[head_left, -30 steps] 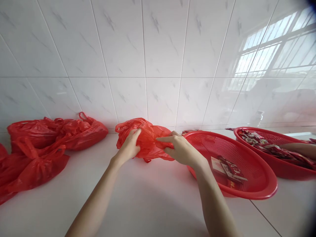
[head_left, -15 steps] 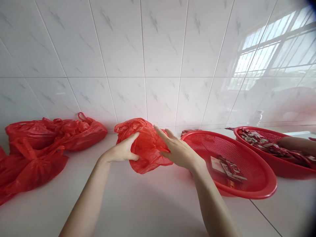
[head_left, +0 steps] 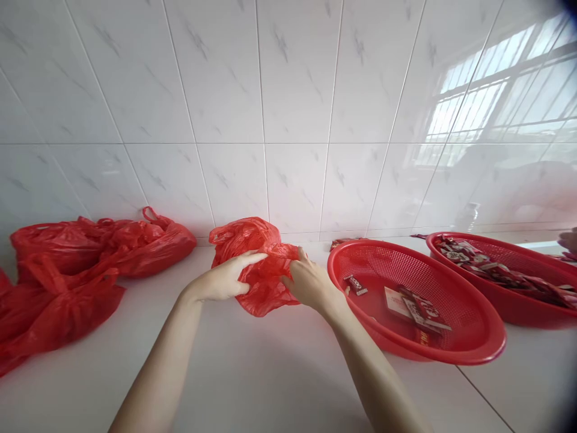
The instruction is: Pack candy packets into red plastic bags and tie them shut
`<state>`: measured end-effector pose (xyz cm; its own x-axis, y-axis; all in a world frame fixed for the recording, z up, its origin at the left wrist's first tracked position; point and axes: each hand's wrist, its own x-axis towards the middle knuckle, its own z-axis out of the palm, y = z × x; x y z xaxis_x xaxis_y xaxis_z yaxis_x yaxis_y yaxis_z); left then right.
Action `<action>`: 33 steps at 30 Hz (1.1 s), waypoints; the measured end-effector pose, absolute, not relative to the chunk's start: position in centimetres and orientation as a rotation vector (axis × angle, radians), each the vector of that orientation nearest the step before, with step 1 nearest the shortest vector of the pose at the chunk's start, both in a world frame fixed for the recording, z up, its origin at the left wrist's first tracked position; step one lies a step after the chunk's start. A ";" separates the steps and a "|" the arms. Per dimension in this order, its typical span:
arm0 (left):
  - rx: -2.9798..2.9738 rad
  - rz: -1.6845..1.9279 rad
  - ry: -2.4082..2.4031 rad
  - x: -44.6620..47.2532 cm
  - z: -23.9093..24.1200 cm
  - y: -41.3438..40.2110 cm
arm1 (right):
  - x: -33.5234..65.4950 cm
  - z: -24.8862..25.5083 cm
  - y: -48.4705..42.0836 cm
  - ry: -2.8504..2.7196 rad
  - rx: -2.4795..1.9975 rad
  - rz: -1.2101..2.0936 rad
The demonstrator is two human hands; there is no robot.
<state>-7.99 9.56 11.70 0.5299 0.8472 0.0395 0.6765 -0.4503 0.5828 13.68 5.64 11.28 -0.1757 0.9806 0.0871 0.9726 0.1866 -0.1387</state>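
A thin red plastic bag (head_left: 246,231) lies crumpled on the white countertop in front of me. My left hand (head_left: 220,279) holds its left side, thumb and fingers parted around the film. On the opposite side, my right hand (head_left: 312,281) has its fingers bent and grips the bag's right edge. Folds of film hide some fingertips, and I cannot make out what is inside the bag. Right beside my right hand stands a red perforated basket (head_left: 489,337) containing a few flat snack packs (head_left: 421,310) and a small wrapped bar (head_left: 356,285).
Several filled red bags (head_left: 148,246) are heaped at the left. A second red basket (head_left: 509,307) full of wrapped snacks stands at the far right, with another person's hand (head_left: 568,240) near its far end. A white tiled wall (head_left: 293,108) rises behind the counter.
My right hand has moved left and down, its stretched fingers closing on the bag's edge. The small wrapped bar in the near basket has come into view. The other person's hand has left the far basket.
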 end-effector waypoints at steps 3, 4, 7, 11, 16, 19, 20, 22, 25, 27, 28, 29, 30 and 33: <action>2.320 0.296 1.164 -8.1 12.2 9.1 | 13.1 10.4 6.8 -2.099 -2.021 -0.005; 2.332 0.269 1.128 -8.1 12.3 8.9 | 13.1 10.2 7.2 -2.047 -2.050 -0.024; 2.371 0.173 1.061 -8.2 12.5 8.7 | 13.3 9.6 8.2 -1.937 -2.110 -0.029; 2.394 0.072 1.169 -8.6 12.7 8.5 | 14.0 9.2 8.7 -1.936 -2.136 -0.071; 2.332 0.137 1.269 -10.2 13.3 8.5 | 14.9 9.5 8.6 -2.011 -2.142 -0.031; 2.305 0.213 1.240 -11.2 13.7 8.7 | 15.2 9.9 8.4 -2.021 -2.140 -0.003; 2.302 0.239 1.240 -11.5 13.7 8.8 | 15.4 10.1 8.4 -2.020 -2.142 0.004; 2.274 0.281 1.283 -11.9 13.6 9.2 | 15.6 10.3 8.2 -2.016 -2.153 0.018; 2.233 0.340 1.449 -12.1 13.1 9.7 | 15.8 10.7 7.8 -2.014 -2.154 0.021; 2.252 0.372 1.521 -12.0 12.8 10.0 | 16.0 10.9 7.6 -2.029 -2.141 0.041; 2.273 0.382 1.523 -11.9 12.7 10.1 | 16.0 11.0 7.4 -2.044 -2.130 0.063; 2.291 0.388 1.514 -11.8 12.7 10.1 | 16.0 11.1 7.3 -2.062 -2.117 0.088; 2.305 0.393 1.508 -11.7 12.6 10.1 | 16.0 11.2 7.1 -2.082 -2.102 0.114; 2.356 0.467 1.553 -10.9 12.5 10.0 | 15.9 11.6 6.6 -2.138 -2.045 0.162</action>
